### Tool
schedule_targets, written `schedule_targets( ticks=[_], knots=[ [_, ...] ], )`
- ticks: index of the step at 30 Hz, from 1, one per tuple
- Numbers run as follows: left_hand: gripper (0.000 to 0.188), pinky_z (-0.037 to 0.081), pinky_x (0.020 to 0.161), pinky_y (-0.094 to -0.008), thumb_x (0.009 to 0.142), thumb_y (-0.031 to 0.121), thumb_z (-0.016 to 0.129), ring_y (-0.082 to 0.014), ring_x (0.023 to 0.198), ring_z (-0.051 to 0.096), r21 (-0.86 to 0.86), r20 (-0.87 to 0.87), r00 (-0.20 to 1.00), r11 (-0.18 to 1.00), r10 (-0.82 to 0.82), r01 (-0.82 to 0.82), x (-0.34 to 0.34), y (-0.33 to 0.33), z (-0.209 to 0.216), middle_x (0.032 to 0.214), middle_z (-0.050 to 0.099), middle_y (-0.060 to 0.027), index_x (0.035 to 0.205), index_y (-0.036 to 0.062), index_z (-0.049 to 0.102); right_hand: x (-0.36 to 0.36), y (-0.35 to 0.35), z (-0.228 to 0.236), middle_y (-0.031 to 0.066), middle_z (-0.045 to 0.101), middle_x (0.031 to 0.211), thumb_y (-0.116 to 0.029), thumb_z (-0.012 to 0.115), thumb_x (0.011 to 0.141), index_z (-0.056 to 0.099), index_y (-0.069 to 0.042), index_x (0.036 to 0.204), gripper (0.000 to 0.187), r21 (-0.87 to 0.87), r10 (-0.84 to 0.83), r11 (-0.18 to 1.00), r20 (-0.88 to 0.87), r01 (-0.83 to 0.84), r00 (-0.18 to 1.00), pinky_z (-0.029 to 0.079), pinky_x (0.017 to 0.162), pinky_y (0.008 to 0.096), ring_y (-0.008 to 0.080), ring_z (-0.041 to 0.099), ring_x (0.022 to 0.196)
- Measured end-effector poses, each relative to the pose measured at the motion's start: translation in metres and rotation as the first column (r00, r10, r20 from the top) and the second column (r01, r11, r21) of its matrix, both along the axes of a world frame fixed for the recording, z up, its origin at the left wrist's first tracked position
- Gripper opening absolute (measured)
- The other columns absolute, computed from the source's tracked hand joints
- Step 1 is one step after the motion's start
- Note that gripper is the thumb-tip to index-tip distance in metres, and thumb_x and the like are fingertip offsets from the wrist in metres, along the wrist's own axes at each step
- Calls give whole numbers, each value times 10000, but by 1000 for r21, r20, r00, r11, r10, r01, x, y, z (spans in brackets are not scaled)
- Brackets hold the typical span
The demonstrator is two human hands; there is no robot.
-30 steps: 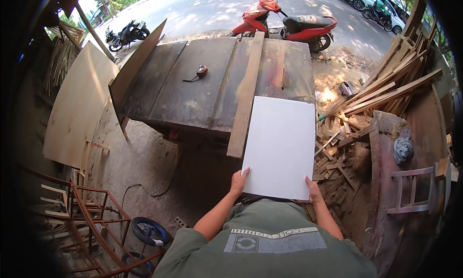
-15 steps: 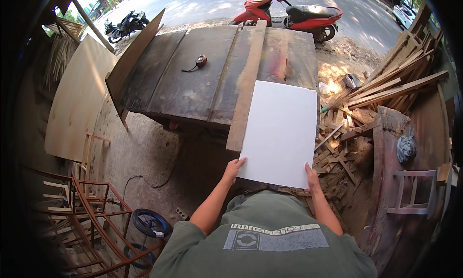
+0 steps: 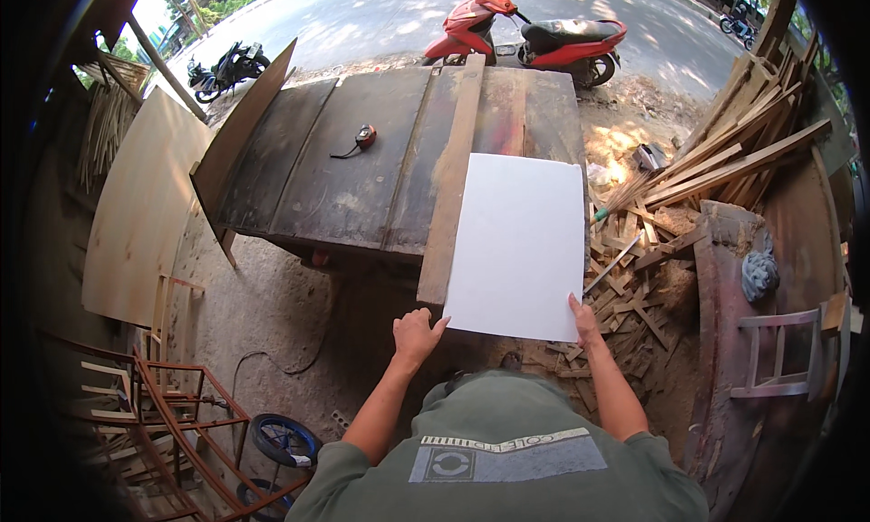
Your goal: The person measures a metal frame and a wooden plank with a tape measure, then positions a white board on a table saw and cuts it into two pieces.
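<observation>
A white rectangular sheet (image 3: 517,241) lies over the near right part of the dark worktable (image 3: 353,191), its near end jutting past the table edge towards me. Along its left side runs a long wooden plank (image 3: 450,191). My right hand (image 3: 584,321) pinches the sheet's right edge near the close corner, thumb on top, fingers underneath. At the plank's near end, my left hand (image 3: 417,334) has its fingers curled against the wood. Its thumb reaches to the sheet's near left corner; the fingertips are hidden. A red and black tape measure (image 3: 365,137) rests further left on the table.
Wood offcuts (image 3: 634,286) and long strips (image 3: 739,164) heap up to the right. A plywood panel (image 3: 145,214) leans at the left, above a rusty metal frame (image 3: 186,413) and a small blue-rimmed wheel (image 3: 284,439). Beyond the table stands a red scooter (image 3: 571,43).
My left hand has let go of the sheet's left edge and shifted left to the plank's end. The sheet sits flush along the plank; my right hand keeps its hold.
</observation>
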State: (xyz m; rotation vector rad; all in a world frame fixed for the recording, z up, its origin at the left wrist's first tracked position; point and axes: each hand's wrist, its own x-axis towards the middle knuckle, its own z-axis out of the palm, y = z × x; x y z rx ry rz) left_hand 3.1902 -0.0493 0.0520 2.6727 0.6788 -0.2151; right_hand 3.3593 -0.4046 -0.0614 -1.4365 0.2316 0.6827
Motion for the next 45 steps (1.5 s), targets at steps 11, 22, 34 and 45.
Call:
schedule_targets(
  ticks=[11, 22, 34, 45],
  knots=[
    [1102, 237, 1156, -563, 689, 530, 799, -346, 1479, 216, 220, -104, 755, 725, -648, 653, 73, -28, -22, 1583, 221, -231, 1469, -67, 300, 12, 7, 5, 176, 683, 1027, -487, 555, 976, 593, 106, 1169, 625, 2, -15, 1000, 39, 15, 999, 551, 731, 348, 236, 677, 881],
    [1111, 171, 1175, -591, 661, 468, 823, -380, 1473, 216, 230, -155, 738, 702, -657, 674, 76, -27, -24, 1564, 233, -274, 1461, -96, 297, -35, -17, 75, 310, 214, 1535, -414, 766, 794, 452, 0, 1413, 809, -871, 828, 490, 466, -2, 311, 285, 1144, 482, 417, 268, 1416],
    [1061, 147, 1161, -638, 634, 447, 834, -342, 1467, 254, 260, -133, 726, 684, -674, 682, 83, -22, -22, 1552, 294, -236, 1443, -56, 367, -20, -15, 82, 331, 320, 1494, -238, 827, 695, 554, -26, 1337, 729, -920, 911, 391, 392, 33, 130, 278, 1157, 507, 469, 267, 1424],
    [1078, 148, 1163, -637, 635, 467, 829, -322, 1474, 240, 271, -149, 738, 690, -658, 671, 108, -17, -26, 1565, 286, -207, 1459, -39, 352, 11, -11, 82, 331, 329, 1487, -272, 835, 686, 568, -24, 1319, 731, -912, 908, 409, 409, 18, 89, 298, 1150, 506, 485, 282, 1410]
  ],
)
